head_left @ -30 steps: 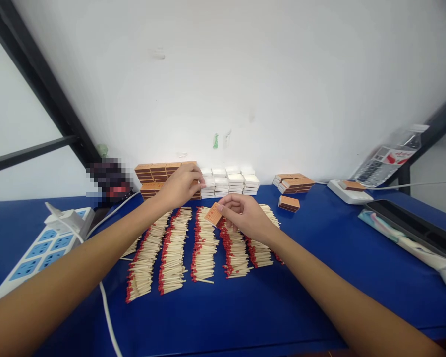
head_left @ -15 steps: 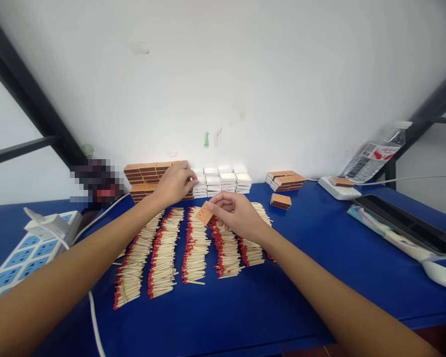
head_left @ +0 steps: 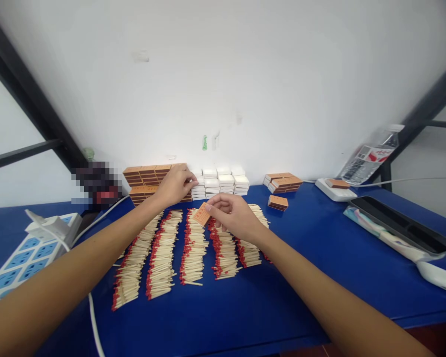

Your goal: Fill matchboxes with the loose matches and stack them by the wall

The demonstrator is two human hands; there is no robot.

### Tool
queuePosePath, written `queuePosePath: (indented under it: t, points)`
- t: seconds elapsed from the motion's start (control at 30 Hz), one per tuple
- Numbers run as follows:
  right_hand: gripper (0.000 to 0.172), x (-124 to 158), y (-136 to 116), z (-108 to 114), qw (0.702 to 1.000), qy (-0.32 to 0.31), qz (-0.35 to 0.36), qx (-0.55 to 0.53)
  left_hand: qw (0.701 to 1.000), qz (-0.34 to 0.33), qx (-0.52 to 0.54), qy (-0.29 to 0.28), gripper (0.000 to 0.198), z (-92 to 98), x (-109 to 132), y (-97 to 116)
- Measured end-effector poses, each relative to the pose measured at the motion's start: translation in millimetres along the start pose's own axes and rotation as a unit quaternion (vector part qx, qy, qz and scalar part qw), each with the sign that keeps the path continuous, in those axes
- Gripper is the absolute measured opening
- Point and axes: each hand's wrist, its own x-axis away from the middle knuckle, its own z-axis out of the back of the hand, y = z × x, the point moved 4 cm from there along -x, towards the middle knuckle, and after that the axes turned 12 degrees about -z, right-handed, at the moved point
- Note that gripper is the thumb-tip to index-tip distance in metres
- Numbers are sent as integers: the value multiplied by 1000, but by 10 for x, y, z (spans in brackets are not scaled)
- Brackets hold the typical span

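My right hand (head_left: 232, 214) pinches an orange matchbox sleeve (head_left: 201, 214) between thumb and fingers, above the rows of matches. At the back, my left hand (head_left: 176, 184) has its thumb and forefinger closed on a white matchbox tray (head_left: 199, 180) at the left end of the stacked white trays (head_left: 226, 181); most of that tray is hidden. Orange matchboxes (head_left: 141, 176) are piled behind and left of this hand. Below both hands, red-headed matches (head_left: 163, 263) lie in several long rows on the blue table (head_left: 223, 317).
To the right are a few matchboxes (head_left: 284, 182), one set apart (head_left: 278, 202), a white adapter (head_left: 334, 191) with a matchbox on it, a phone (head_left: 405, 223) and a tilted plastic bottle (head_left: 369, 158). A power strip (head_left: 29, 258) and white cables lie left. The wall stands behind.
The view has shifted slightly. Both hands keep nearly the same places and grips, the right still with the matchbox sleeve, the left still at the white trays.
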Motion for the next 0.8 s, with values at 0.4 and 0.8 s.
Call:
queuePosePath:
  t: [0.4,0.8]
  points:
    - [29,-66,128,119,994,95,-37,-40,996,-32,-1,81,25,361,218,640]
    - [39,-14,99,1,995,22,-55,-83,999,-33,36,6,22,375,440,950]
